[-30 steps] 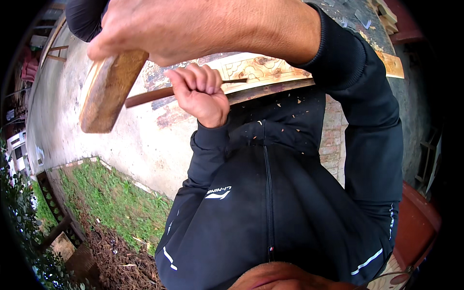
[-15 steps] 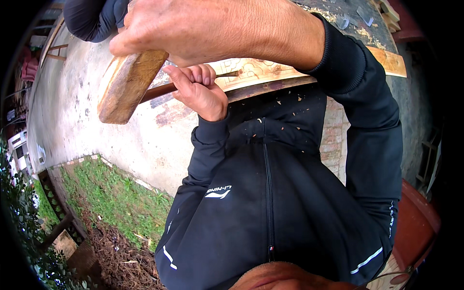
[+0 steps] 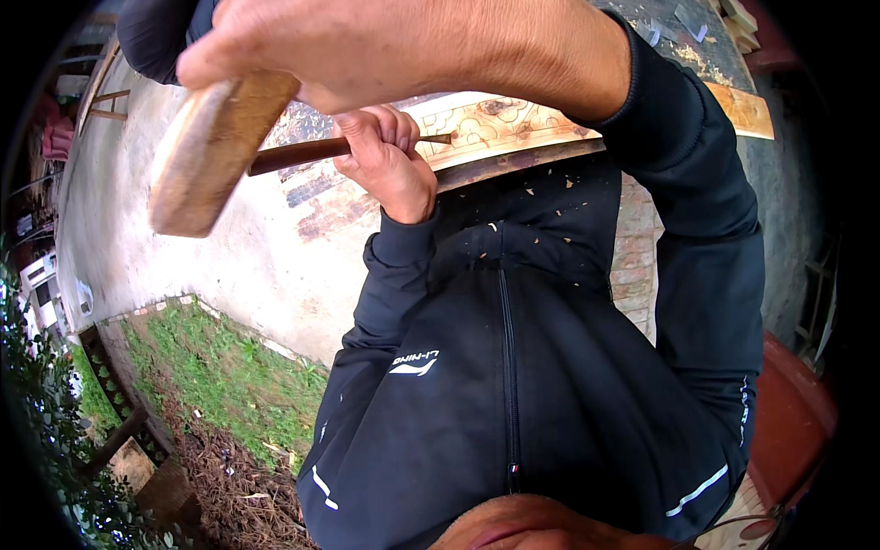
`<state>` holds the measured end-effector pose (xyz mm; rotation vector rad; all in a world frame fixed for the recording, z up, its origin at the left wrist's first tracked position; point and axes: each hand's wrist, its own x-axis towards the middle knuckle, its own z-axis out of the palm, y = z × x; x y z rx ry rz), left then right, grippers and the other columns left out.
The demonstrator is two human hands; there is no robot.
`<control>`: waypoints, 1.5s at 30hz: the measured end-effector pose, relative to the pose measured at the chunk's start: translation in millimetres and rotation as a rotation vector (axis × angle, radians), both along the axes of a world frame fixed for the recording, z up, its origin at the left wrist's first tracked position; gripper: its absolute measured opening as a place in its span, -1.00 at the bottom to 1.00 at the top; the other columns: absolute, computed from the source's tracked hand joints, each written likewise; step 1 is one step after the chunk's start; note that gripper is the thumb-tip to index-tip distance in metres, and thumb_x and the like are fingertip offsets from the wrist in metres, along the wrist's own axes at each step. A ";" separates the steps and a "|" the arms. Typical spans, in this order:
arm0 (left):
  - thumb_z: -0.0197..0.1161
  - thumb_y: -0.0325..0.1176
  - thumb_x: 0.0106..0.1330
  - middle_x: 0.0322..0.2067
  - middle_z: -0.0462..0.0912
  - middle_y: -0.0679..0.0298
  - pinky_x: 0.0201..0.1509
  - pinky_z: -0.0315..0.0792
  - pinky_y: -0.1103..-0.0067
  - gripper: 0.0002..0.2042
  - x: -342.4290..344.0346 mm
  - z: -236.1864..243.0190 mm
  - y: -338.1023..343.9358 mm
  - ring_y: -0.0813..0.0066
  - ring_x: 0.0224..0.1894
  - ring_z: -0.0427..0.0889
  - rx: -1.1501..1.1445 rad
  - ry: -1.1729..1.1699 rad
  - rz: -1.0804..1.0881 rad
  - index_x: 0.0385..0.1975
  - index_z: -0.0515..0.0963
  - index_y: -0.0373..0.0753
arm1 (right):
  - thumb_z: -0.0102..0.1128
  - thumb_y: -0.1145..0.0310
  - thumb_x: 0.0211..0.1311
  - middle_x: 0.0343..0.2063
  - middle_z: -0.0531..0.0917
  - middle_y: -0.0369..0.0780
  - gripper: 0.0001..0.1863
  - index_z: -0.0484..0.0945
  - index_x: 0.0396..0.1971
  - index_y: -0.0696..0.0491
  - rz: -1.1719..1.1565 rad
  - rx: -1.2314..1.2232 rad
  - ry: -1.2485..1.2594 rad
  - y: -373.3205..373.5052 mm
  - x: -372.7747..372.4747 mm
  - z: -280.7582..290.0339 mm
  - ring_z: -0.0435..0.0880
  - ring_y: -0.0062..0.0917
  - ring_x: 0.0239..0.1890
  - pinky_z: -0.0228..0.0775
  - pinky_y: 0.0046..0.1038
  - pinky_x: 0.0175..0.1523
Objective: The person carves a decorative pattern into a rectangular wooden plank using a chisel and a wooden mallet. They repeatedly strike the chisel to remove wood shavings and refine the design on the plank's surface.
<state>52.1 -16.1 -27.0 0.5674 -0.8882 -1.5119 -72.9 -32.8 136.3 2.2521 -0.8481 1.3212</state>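
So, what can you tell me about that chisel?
The chisel is slim and straight, with a reddish-brown, seemingly wooden handle and a thin, dark, metal-looking blade widening slightly at its tip. The person's left grip is closed around it, hiding its middle. It points rightward, its tip over the patterned wooden board; whether they touch isn't clear.

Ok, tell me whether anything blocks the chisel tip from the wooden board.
Nothing visible does: the chisel, held in the left hand, has its tip showing over the patterned wooden board; contact is unclear.
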 end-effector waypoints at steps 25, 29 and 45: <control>0.11 -0.21 0.60 -0.72 0.13 0.45 -0.61 -0.01 0.62 -0.61 -6.4 5.9 7.8 0.65 -0.69 0.10 -0.047 -0.131 -0.202 -0.56 0.31 -0.17 | 0.26 0.38 0.01 -0.47 0.70 -0.10 -0.80 0.67 -0.44 0.22 -0.059 0.221 0.389 52.9 -32.6 33.4 0.74 -0.33 -0.37 0.52 -0.28 -0.20; -0.08 -0.01 0.63 -0.74 0.02 0.42 -0.60 -0.06 0.55 -0.47 18.9 -19.1 -23.4 0.59 -0.71 -0.04 -0.103 -0.083 -0.560 -0.67 0.10 -0.06 | 0.31 0.34 -0.07 -0.56 0.67 -0.17 -0.84 0.61 -0.58 0.13 -0.239 -0.033 0.181 33.6 -5.3 7.9 0.74 -0.34 -0.50 0.55 -0.32 -0.41; 0.03 -0.18 0.62 -0.60 0.14 0.39 -0.51 0.03 0.56 -0.62 -16.0 -4.0 7.2 0.59 -0.58 0.07 0.007 -0.046 -0.036 -0.49 0.14 -0.11 | 0.29 0.38 -0.03 -0.49 0.76 -0.13 -0.84 0.71 -0.40 0.06 -0.220 0.183 -0.448 40.9 32.7 48.8 0.81 -0.30 -0.36 0.63 -0.26 -0.26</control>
